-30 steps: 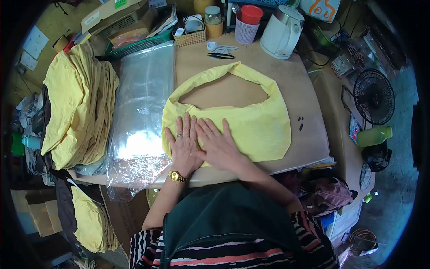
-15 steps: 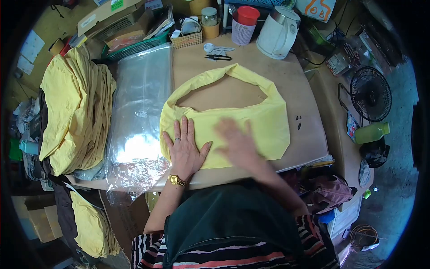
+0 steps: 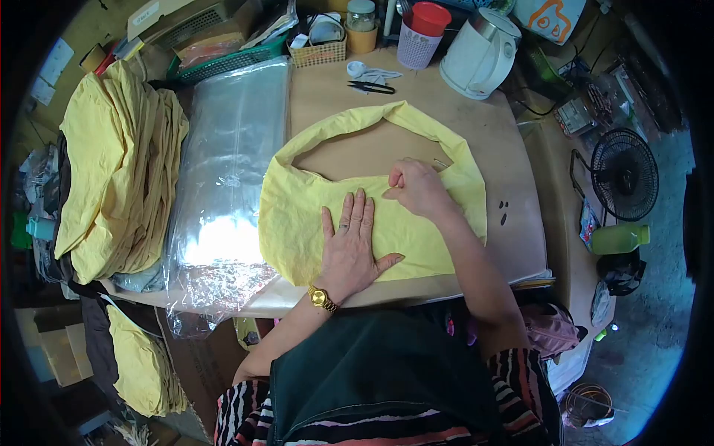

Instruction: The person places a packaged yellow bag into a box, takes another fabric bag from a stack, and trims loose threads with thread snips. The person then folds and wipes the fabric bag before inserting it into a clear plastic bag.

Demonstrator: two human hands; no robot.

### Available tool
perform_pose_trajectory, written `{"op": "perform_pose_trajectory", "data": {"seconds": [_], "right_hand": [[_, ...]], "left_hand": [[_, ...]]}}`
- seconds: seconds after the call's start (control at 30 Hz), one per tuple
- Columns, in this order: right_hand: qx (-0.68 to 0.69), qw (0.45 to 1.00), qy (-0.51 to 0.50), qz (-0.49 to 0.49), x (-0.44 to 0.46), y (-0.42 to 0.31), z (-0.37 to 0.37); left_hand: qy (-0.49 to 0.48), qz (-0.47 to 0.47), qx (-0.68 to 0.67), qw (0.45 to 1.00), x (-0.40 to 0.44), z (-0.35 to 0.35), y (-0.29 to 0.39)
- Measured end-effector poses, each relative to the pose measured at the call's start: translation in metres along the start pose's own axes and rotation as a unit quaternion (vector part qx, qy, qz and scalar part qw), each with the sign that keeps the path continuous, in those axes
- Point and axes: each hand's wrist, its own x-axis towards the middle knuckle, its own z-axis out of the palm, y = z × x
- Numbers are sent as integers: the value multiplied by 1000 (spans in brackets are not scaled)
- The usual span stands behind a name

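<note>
A yellow cloth bag (image 3: 297, 215) with a wide shoulder strap lies flat on the paper-covered table, its strap looped toward the far side. My left hand (image 3: 351, 253) rests on the bag's body, palm down, fingers stretched and thumb out to the right. Over the bag's upper edge, right of the middle, my right hand (image 3: 420, 187) is closed with its fingers curled in. What it holds, if anything, is hidden. A small thin dark piece (image 3: 442, 163) shows just beyond that hand, near the right end of the strap opening; I cannot tell what it is.
Clear plastic sheets (image 3: 230, 149) lie left of the bag, beside a stack of yellow cloth pieces (image 3: 111, 171). Black thread snips (image 3: 372, 87) lie beyond the strap. A white kettle (image 3: 480, 56) and a lilac cup (image 3: 419, 48) stand at the back. A fan (image 3: 625, 175) is at right.
My right hand has gone from flat and blurred on the bag to closed at its upper edge. My left hand has slid right across the cloth. The view has shifted slightly.
</note>
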Motion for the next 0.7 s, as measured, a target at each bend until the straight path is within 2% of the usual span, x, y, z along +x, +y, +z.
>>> {"op": "perform_pose_trajectory", "data": {"seconds": [0.07,0.17,0.27,0.37,0.47,0.57,0.7], "right_hand": [[62,996,-60,35,5,10,-3],[43,995,-86,40,7,-2,-14],[-18,998,-53,-12,5,-2,-10],[53,991,-114,41,13,6,-17],[-20,996,-87,13,12,-2,-13],[46,990,-128,40,19,9,-15],[47,987,-145,48,21,7,-15]], "left_hand": [[-9,0,3,1000,-2,-2,0],[-10,-2,2,1000,-1,-4,1],[-12,-4,3,1000,-1,-3,1],[-6,8,3,1000,0,-3,0],[-5,-2,5,1000,0,-3,1],[-17,-3,3,1000,-1,-5,2],[-18,0,3,1000,0,-5,1]]}}
